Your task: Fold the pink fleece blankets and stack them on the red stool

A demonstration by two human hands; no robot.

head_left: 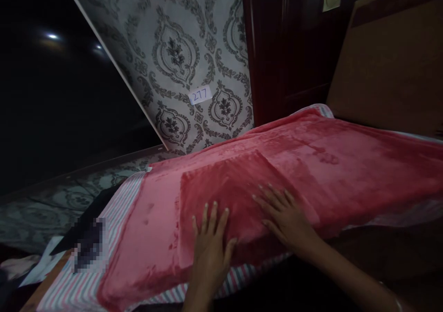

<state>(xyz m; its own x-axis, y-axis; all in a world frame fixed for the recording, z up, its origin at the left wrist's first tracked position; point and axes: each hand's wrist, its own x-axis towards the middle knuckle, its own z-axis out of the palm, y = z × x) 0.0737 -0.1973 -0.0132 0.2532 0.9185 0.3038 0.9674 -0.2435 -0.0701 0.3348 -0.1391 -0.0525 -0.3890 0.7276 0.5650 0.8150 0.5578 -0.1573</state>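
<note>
A pink fleece blanket (339,159) lies spread over a bed. A folded, darker pink part of it (228,183) sits near the front edge. My left hand (211,243) rests flat on that folded part, fingers stretched out. To its right, my right hand (285,217) also lies flat on the fold's right edge with fingers spread. Neither hand holds anything.
A striped sheet (117,201) shows under the blanket at the left and front. Behind stands a patterned wall (180,58) with a paper label reading 277 (200,94), a dark wooden door (284,44) and a brown headboard (391,67). A dark cloth (90,215) lies at the left.
</note>
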